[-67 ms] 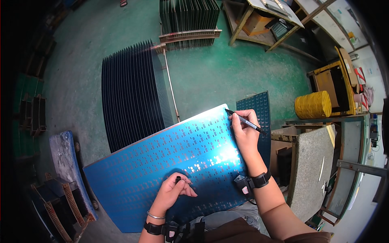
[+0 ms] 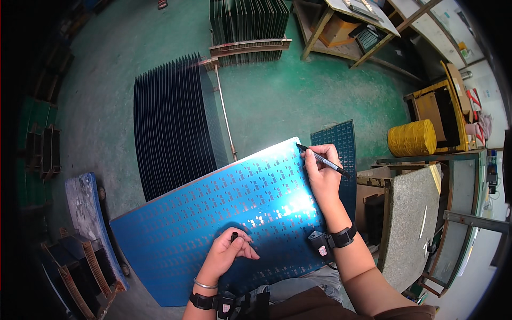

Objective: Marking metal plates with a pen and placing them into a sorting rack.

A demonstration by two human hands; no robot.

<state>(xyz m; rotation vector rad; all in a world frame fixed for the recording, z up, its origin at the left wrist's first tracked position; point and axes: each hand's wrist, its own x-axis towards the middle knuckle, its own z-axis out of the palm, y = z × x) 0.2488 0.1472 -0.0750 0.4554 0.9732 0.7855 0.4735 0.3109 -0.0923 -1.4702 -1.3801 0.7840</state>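
Across my lap lies a large blue circuit board panel (image 2: 181,234), patterned with rows of small copper-coloured pads and tilted up to the right. My right hand (image 2: 325,173) grips a dark marker pen (image 2: 330,163), its tip at the panel's far right corner. Over the near middle of the panel, my left hand (image 2: 230,249) holds a small black pen cap (image 2: 234,236) between thumb and curled fingers. A bright glare hides some of the pattern beside my right wrist.
Beyond the panel stands a rack of upright dark panels (image 2: 170,122), with another panel rack (image 2: 249,26) farther back. A single blue panel (image 2: 341,154) leans behind my right hand. To the right are a grey board (image 2: 410,224) and a yellow roll (image 2: 412,137).
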